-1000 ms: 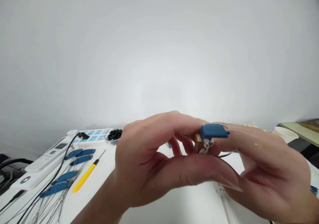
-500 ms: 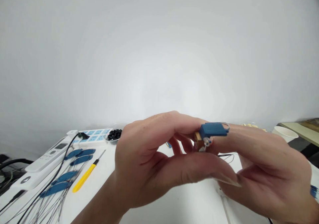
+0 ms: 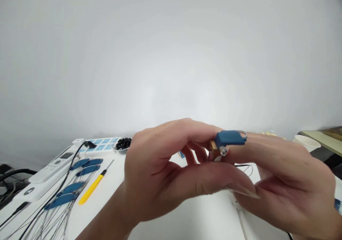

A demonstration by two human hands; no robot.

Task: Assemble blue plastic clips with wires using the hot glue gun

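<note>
My left hand [image 3: 160, 168] is closed, index finger above and thumb below, around a small blue part [image 3: 230, 137] with a brass-coloured block [image 3: 213, 150] at its left end. A thin wire loop shows at the blue part's right end, and a tiny clear piece [image 3: 223, 151] sits just below it. From the right, my right hand [image 3: 288, 176] meets the same part with its fingertips. Its thumb tip lies behind my left thumb, so the exact grip is partly hidden.
On the white table's left lie a yellow screwdriver [image 3: 92, 189], several blue pieces with grey wires [image 3: 64, 199], a white handset-like device [image 3: 56, 163] and a power strip [image 3: 103, 144]. Black bits fill a clear bowl [image 3: 123, 144]. A white cup [image 3: 306, 142] stands right.
Both hands and the blue part stay almost in place. The small clear piece has shifted very slightly, and the whole view has moved a little.
</note>
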